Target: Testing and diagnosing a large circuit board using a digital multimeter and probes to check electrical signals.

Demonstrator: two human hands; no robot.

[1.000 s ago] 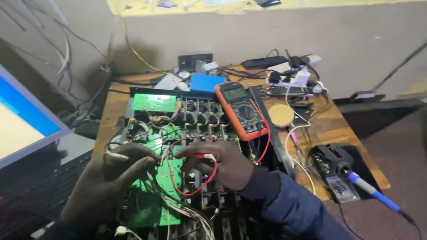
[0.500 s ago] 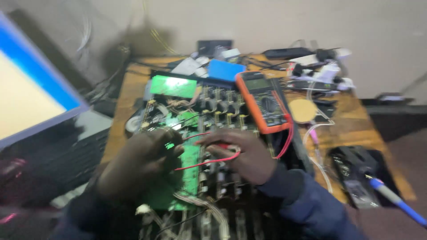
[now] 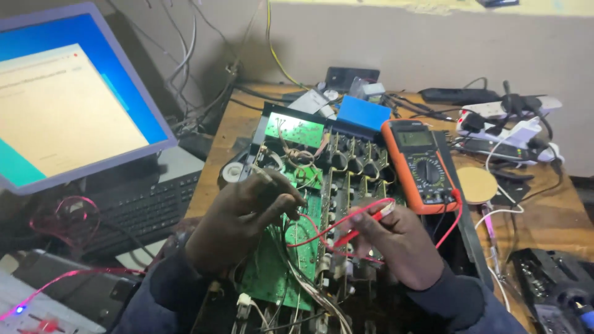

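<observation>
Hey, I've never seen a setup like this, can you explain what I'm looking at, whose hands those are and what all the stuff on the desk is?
This is one view from a camera worn on a person's head, looking down at their own hands. On the wooden bench lies an opened device with a green circuit board. The right hand holds a red probe, wired to the orange multimeter. The left hand pinches something small above the board; I can't tell what. A monitor and keyboard sit to the left.

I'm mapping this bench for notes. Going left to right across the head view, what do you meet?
Monitor → black keyboard → left hand → right hand holding a red probe → round tan disc → white power strip.
</observation>
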